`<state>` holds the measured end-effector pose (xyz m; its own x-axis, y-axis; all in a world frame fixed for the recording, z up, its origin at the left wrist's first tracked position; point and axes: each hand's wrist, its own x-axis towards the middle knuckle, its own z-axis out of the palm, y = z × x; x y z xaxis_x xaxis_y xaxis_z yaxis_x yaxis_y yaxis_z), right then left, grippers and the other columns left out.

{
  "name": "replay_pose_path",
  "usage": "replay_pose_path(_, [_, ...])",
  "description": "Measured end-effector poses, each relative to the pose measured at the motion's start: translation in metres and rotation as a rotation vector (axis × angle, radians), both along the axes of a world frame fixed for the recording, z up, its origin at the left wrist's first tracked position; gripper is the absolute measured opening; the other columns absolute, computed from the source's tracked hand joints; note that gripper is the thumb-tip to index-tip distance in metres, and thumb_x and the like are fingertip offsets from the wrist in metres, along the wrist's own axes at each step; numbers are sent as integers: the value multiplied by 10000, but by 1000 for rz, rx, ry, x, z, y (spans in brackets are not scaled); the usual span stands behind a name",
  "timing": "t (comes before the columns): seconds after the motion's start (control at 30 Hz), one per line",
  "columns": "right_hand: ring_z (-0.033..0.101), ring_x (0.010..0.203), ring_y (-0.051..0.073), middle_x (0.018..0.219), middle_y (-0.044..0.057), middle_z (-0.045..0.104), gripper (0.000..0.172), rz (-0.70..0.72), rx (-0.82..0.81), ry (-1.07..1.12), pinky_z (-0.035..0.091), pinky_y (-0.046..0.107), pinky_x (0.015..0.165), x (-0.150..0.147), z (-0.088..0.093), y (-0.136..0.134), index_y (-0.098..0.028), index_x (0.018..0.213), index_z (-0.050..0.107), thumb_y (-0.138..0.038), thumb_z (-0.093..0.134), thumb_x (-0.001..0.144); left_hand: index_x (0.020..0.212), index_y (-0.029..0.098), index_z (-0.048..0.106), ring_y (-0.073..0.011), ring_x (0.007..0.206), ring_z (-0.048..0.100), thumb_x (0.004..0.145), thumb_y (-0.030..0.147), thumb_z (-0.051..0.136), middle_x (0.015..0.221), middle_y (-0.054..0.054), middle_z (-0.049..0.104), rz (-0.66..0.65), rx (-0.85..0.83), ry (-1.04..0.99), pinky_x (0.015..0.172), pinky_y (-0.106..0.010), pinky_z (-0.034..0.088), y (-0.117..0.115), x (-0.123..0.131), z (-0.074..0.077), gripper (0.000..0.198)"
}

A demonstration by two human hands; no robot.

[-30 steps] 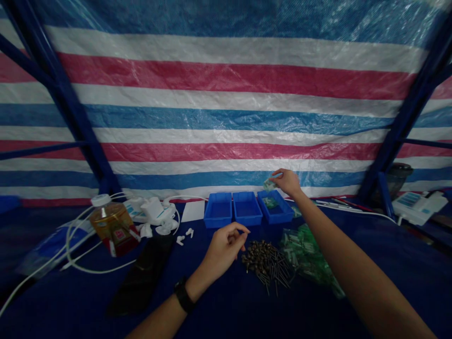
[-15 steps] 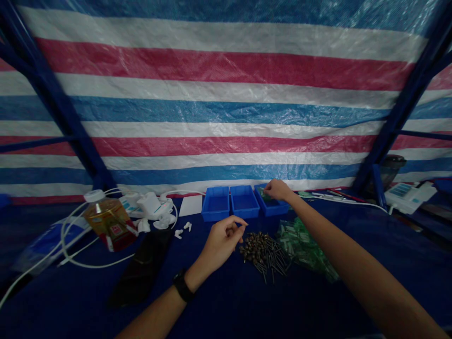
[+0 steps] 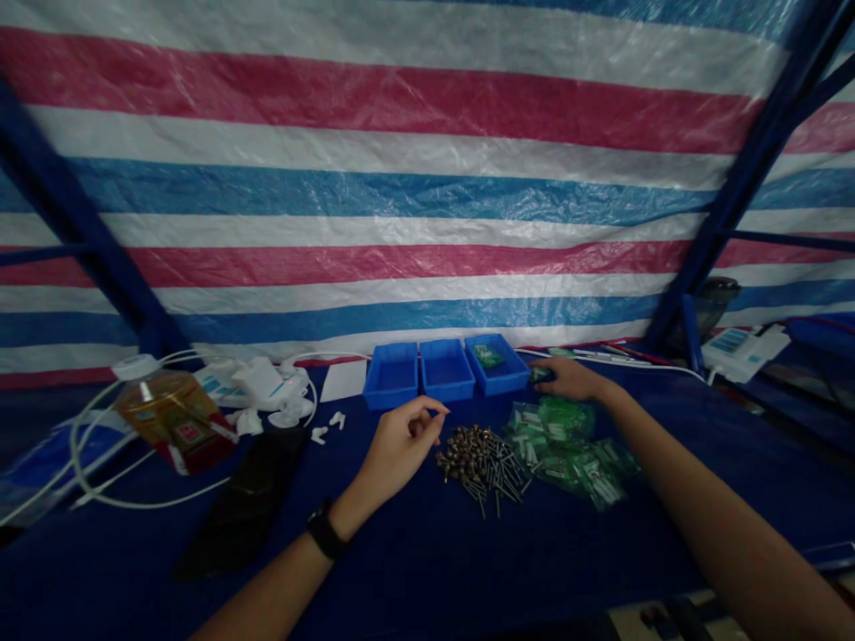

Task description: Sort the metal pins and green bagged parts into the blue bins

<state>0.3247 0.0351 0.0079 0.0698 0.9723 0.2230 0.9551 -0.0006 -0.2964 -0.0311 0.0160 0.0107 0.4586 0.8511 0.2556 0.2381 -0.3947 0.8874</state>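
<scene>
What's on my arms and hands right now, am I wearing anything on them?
Your forearms are bare, with no sleeves or gloves in view. Your left hand has a black strap around its wrist, probably a watch or fitness band, though its face doesn't show clearly. Your right hand and right forearm show nothing worn.

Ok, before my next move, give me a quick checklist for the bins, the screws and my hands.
1. Blue bins upright in a row: ok.
2. Green packet inside the right bin: ok.
3. Screws in a loose pile beside the left hand: ok.
4. Anything held in the left hand's pinched fingers: cannot tell.
5. Right hand gripping the small green piece at its fingertips: cannot tell.
</scene>
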Motion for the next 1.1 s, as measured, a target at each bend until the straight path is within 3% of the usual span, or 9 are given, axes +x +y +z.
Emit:
replay_pose_path(0.07, [697, 1000, 253, 1056, 59, 769, 366, 9, -17, -44, 503, 306, 883, -2, -11, 2, -259, 1111, 763, -154, 727, 762, 961, 172, 685, -109, 482, 494, 867, 393, 576, 605, 9, 595, 11, 6, 22, 480, -210, 350, 0, 0, 0, 264])
replay_pose_path(0.17, [713, 943, 273, 981, 93, 777, 304, -55, -2, -59, 504, 326, 836, 2, -12, 1, -212, 1094, 770, -141, 663, 819, 965, 172, 685, -112, 494, 501, 876, 396, 571, 609, 6, 602, 23, 23, 46, 487, -210, 351, 1, 0, 1, 267])
replay_pose_path(0.23, [724, 907, 276, 950, 101, 784, 272, -109, 32, -40, 508, 323, 801, 7, -6, -2, -195, 1097, 775, -182, 635, 864, 965, 173, 686, -113, 500, 504, 881, 390, 571, 611, 6, 604, 26, 32, 48, 493, -211, 352, 0, -1, 2, 260])
replay_pose_path(0.33, [732, 912, 284, 960, 97, 792, 283, -219, 209, 48, 518, 317, 766, 9, 10, -3, -199, 1131, 772, -280, 618, 907, 967, 173, 686, -113, 505, 504, 887, 383, 570, 614, 5, 606, 26, 38, 41, 500, -213, 354, -1, -2, 4, 254])
replay_pose_path(0.43, [736, 918, 267, 1051, 85, 784, 322, -141, 362, 105, 527, 312, 797, -5, 25, 13, -214, 1182, 755, -342, 599, 931, 964, 174, 686, -113, 508, 505, 888, 374, 574, 618, 5, 609, 24, 44, 34, 506, -215, 357, -1, -2, 4, 241])
replay_pose_path(0.53, [724, 978, 241, 1203, 85, 739, 353, 55, 256, -20, 522, 309, 872, -28, 32, 43, -207, 1259, 713, -310, 539, 970, 963, 172, 687, -111, 502, 500, 887, 371, 576, 612, 8, 607, 25, 53, 31, 511, -216, 358, 1, -3, 4, 240])
replay_pose_path(0.67, [682, 1070, 251, 1162, 55, 756, 358, 209, 53, -183, 484, 328, 969, -49, 27, 74, -259, 1211, 741, -218, 682, 861, 966, 169, 687, -115, 516, 515, 888, 376, 576, 608, 10, 607, 29, 54, 31, 522, -217, 363, 3, -4, 3, 248])
replay_pose_path(0.93, [580, 1134, 346, 1176, 159, 689, 379, 180, -10, -307, 448, 467, 946, -60, 8, 78, -283, 1300, 691, -341, 484, 988, 971, 170, 688, -109, 519, 510, 899, 353, 568, 613, 17, 610, 23, 77, 35, 518, -211, 365, 1, -5, 4, 230])
replay_pose_path(1.1, [542, 1166, 356, 1230, 164, 635, 466, 182, -16, -334, 431, 486, 945, -66, 15, 76, -315, 1432, 563, -279, 455, 981, 967, 173, 693, -107, 521, 515, 905, 330, 571, 604, 23, 605, 21, 109, 46, 515, -206, 363, 2, -5, 1, 208])
